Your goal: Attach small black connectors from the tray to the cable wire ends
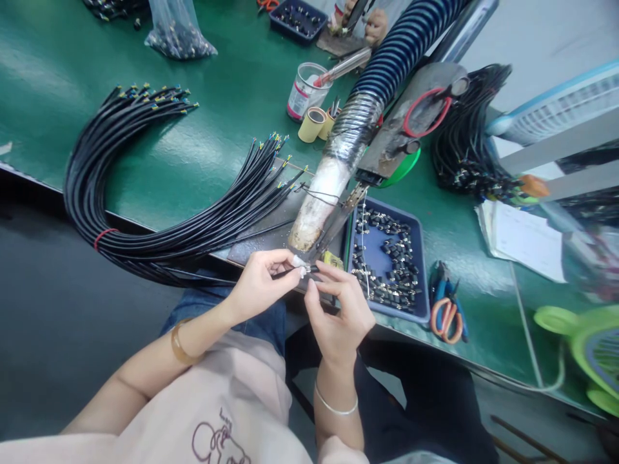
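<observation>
My left hand (pixel 261 280) pinches the end of a black cable (pixel 280 274), with white wrapping on its thumb and fingertip. My right hand (pixel 342 308) grips a small black connector (pixel 314 269) between thumb and fingers, right at the cable's end. Whether the wires touch the connector's pins is too small to tell. Just beyond my fingertips are a soldering iron (pixel 333 227) on its stand and the whitish mouth of a hose (pixel 309 219). A bundle of black cables (pixel 140 241), bound with a red tie, curves across the table to my left.
A blue tray (pixel 423 283) of small connectors lies to the right, with pliers (pixel 447 309) beside it. Behind stand a plastic tub (pixel 302 96) and yellow tape rolls (pixel 312 125). Papers (pixel 527 238) and a green fan (pixel 590 348) are farther right. Another person's hands (pixel 376 27) work opposite.
</observation>
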A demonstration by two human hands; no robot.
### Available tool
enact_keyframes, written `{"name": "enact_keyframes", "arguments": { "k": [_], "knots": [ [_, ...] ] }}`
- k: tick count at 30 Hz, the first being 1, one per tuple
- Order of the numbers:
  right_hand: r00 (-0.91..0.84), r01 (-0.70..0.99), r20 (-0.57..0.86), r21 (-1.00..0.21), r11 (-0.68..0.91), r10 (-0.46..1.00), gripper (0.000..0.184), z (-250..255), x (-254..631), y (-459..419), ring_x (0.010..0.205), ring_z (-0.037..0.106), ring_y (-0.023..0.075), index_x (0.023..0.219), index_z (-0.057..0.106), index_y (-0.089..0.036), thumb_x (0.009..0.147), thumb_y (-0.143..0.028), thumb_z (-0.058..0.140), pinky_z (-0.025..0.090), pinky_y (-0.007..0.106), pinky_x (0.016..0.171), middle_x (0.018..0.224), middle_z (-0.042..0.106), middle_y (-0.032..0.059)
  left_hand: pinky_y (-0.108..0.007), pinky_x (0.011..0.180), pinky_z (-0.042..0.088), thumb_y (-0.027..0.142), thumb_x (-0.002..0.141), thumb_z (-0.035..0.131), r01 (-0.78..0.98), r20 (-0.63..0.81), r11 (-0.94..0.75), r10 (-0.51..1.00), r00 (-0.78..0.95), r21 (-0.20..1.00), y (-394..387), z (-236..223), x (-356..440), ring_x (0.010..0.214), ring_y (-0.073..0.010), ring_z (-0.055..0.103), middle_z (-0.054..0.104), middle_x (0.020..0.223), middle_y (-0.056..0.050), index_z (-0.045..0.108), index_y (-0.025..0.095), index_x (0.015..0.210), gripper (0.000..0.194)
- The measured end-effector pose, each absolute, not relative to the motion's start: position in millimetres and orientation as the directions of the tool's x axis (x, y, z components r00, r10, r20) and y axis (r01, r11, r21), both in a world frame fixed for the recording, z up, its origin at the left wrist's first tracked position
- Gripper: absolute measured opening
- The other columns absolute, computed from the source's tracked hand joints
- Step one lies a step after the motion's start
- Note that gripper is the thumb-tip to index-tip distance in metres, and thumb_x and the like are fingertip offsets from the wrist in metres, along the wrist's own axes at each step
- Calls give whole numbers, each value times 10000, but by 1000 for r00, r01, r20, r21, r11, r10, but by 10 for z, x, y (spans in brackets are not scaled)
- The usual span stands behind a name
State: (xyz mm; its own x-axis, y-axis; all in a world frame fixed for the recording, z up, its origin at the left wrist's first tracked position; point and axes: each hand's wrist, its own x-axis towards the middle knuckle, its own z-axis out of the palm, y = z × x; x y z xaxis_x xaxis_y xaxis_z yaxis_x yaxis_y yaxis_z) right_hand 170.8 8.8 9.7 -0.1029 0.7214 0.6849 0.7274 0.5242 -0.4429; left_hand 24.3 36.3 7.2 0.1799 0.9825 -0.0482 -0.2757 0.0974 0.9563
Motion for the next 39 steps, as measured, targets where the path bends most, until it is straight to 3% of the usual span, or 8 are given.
{"name": "enact_keyframes", "arguments": {
  "k": [22,32,36,39],
  "knots": [
    [-43,679,685,-514,524,727,165,6,1772,-20,862,769,173,896,659,-229,864,-75,710,633,310,782,934,781,30,-209,646,489,217,795,635,-139,-16,44,981,192,989,242,77,248,649,-117,586,652,684,-16,658,127,711,125],
    [40,620,643,-616,486,765,118,-64,1854,0,869,777,175,899,657,-227,901,-111,679,642,308,765,932,786,26,-181,549,400,246,801,611,-83,-25,40,984,174,996,213,59,294,578,-83,459,540,639,22,604,139,679,162],
    [85,582,602,-677,451,794,100,-83,1963,-96,753,781,201,991,649,-244,907,-208,690,646,333,651,970,777,32,-192,545,362,202,805,578,50,-41,26,939,341,998,71,3,266,557,-82,421,510,612,35,598,149,672,144],
    [41,583,591,-669,461,806,178,30,2290,-131,745,780,239,989,663,-240,862,-318,759,631,383,611,1010,758,52,-219,545,320,140,766,596,329,-110,-103,815,569,939,-137,-216,177,524,-88,390,470,541,51,571,165,611,159]
  ]
}}
